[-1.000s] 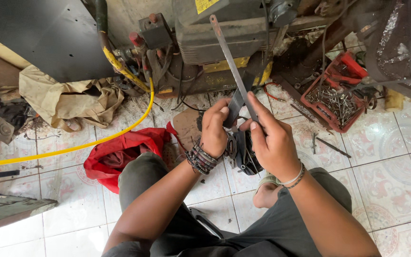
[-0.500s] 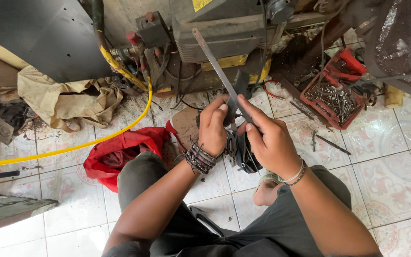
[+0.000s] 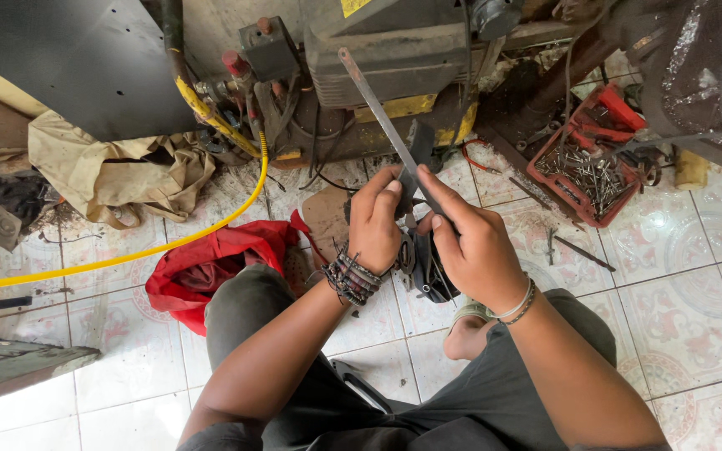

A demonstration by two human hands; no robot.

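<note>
Metal strip lower, over tiled floor

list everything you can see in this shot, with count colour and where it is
flat metal file: 1, grey, held by both hands, angled up toward the machine
dark part: 1, black, below the hands, partly hidden
machine: 1, grey and yellow, top centre
hose: 1, yellow, running from left edge up to the machine
bag: 1, red, on the floor by the left knee
cloth: 1, beige, crumpled, upper left
tray of nails: 1, red, upper right
tiled floor: white, patterned
bracelets: several, dark, left wrist
left hand: on the file
right hand: on the file
</note>
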